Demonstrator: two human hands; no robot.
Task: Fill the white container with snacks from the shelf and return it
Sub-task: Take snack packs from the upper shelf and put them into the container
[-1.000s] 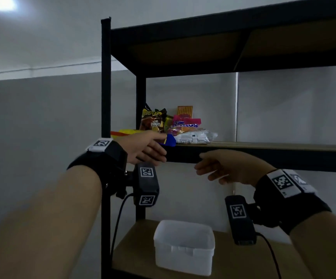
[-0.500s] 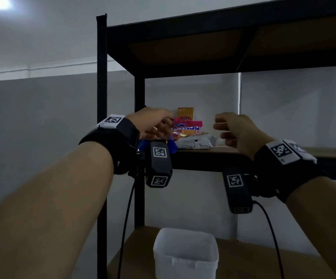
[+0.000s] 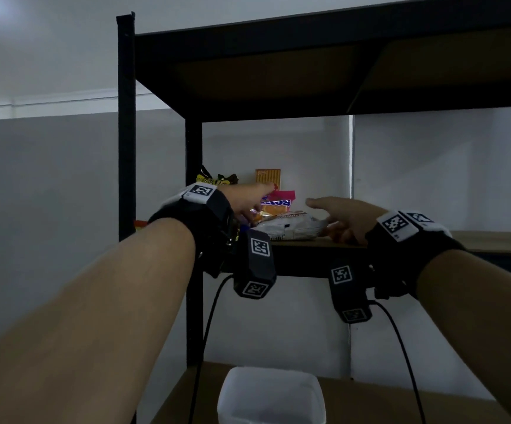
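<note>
Left hand [image 3: 245, 201] fingers extended flat over the snack pile, holding nothing visible; right hand [image 3: 344, 216] spread wide just beside the white snack packet [image 3: 289, 228]; pink wrapper [image 3: 280, 199] behind, on the middle shelf [image 3: 477, 240]; white container [image 3: 271, 396] open below, on the lower shelf [image 3: 401, 405]

Open white container [image 3: 271, 396] on lower shelf; snack packets [image 3: 281, 217] heaped above.
</note>
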